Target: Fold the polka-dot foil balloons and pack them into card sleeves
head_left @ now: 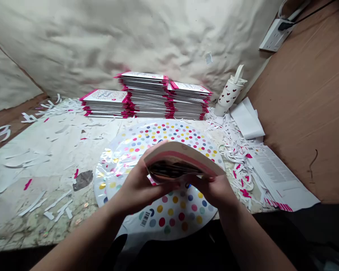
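Observation:
Between my two hands is a paper packet or sleeve, its mouth bowed wide and facing me. Dark, layered edges show inside it, too dim to identify. My left hand grips its left end, with the thumb along the lower edge. At the opposite end, my right hand is closed on the lower right corner. Below both hands lies a flat, shiny white foil balloon with multicoloured dots and a barcode near its front. Its near part overhangs the table edge.
Several pink-edged packets stand in three stacks at the back. Right of them are a heart-patterned tumbler, white paper shreds and fanned printed sheets. More paper strips litter the left of the worn table. A power socket hangs upper right.

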Motion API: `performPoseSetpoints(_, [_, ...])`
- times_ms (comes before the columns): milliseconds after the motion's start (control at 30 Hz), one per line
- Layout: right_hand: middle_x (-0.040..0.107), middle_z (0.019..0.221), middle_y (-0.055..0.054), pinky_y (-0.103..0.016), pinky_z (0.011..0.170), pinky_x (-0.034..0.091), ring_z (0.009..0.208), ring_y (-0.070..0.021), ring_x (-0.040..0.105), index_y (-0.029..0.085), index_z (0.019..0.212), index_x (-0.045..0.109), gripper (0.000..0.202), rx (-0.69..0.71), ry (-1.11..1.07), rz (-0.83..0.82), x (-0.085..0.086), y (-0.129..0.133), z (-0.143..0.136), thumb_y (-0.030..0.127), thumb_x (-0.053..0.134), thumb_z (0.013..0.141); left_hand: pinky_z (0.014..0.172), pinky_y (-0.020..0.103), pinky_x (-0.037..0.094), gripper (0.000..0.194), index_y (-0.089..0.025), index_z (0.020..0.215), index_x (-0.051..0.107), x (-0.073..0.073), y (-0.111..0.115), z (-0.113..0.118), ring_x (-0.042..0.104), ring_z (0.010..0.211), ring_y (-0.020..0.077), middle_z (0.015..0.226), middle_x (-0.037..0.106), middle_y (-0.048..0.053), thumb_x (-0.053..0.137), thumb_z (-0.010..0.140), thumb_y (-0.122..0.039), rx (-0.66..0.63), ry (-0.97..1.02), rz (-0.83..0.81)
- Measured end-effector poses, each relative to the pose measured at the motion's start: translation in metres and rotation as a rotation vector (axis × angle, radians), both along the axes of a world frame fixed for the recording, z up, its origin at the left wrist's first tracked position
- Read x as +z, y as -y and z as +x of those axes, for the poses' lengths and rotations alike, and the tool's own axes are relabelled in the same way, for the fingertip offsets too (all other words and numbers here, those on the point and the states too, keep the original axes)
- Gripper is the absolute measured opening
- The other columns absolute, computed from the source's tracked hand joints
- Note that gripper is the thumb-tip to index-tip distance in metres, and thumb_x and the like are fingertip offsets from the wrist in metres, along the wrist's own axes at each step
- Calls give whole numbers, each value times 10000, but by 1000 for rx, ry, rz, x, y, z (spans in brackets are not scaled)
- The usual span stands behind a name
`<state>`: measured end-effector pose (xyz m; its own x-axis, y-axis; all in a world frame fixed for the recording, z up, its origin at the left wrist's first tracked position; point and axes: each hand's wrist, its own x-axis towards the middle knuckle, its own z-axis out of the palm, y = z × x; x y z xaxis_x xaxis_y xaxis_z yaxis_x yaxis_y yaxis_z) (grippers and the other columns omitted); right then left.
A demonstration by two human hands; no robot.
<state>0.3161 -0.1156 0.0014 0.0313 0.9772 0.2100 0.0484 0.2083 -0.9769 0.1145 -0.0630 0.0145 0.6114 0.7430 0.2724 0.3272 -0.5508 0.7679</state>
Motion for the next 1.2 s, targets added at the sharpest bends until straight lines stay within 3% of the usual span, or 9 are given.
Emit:
performPoseSetpoints(133, [699, 900, -16, -342, 731, 525, 833, -219, 644, 261, 938, 661, 301, -43, -73, -24, 7, -2, 2, 302, 747, 652, 741, 375, 530, 416, -213, 1089, 535, 2, 6, -1, 627, 892, 245, 938, 674, 47, 688, 718, -320, 86, 362, -403])
performPoseSetpoints(267, [665, 730, -25, -282, 589, 494, 681, -182, 620, 202, 795, 648, 271, -26, 9, -97, 14, -21, 15, 467, 602, 767, 776, 340, 506, 179, -170, 858, 639, 4, 4, -6, 628, 829, 203, 841, 686, 34, 637, 765, -323, -4, 332, -650])
performPoseSetpoints(333, [611, 633, -25, -261, 510, 451, 562, -153, 570, 180, 729, 620, 376, -92, 205, -148, 8, -32, 19, 504, 467, 843, 662, 278, 504, 211, -149, 751, 630, -9, 3, -7, 613, 674, 151, 687, 656, 17, 611, 781, -357, -5, 267, -775])
performPoseSetpoints(433, [624, 741, -44, -289, 634, 467, 661, -168, 581, 191, 823, 621, 265, -258, 587, 18, -11, -33, 12, 384, 450, 881, 410, 188, 369, 264, -132, 688, 591, -38, 9, -3, 480, 416, 82, 476, 548, -24, 614, 759, -385, 134, 237, -969])
performPoseSetpoints(500, [640, 863, -60, -310, 758, 462, 812, -188, 587, 200, 905, 628, 168, -161, 768, 177, -24, -23, -1, 251, 470, 874, 382, 176, 327, 248, -122, 686, 584, -53, 17, 3, 450, 375, 74, 439, 536, -24, 612, 746, -362, 219, 254, -1045])
performPoseSetpoints(600, [650, 886, -67, -308, 781, 469, 861, -186, 579, 183, 939, 635, 195, 7, 852, 277, -35, -5, -22, 149, 458, 865, 386, 179, 333, 283, -116, 603, 564, -61, 28, 10, 460, 364, 80, 417, 540, -2, 574, 759, -352, 239, 247, -1052])
performPoseSetpoints(833, [635, 842, -89, -326, 751, 470, 828, -201, 574, 132, 872, 624, 172, -17, 958, 291, -34, 0, -31, 103, 456, 850, 373, 187, 317, 385, -129, 486, 508, -49, 34, 14, 467, 349, 90, 405, 522, 3, 539, 775, -382, 209, 157, -932])
performPoseSetpoints(1033, [649, 867, -45, -260, 758, 462, 823, -150, 585, 164, 927, 594, 158, 30, 816, 202, -28, -2, -17, 124, 452, 871, 368, 194, 342, 367, -127, 548, 545, -47, 34, 13, 495, 345, 109, 422, 557, 11, 510, 788, -403, 209, 133, -987])
performPoseSetpoints(1200, [590, 735, -71, -294, 658, 423, 729, -192, 534, 144, 759, 575, 189, 83, 1185, 315, -19, 5, -34, 80, 414, 835, 388, 190, 359, 401, -129, 495, 546, -37, 34, 18, 520, 374, 116, 411, 568, 26, 502, 796, -391, 181, 38, -877])
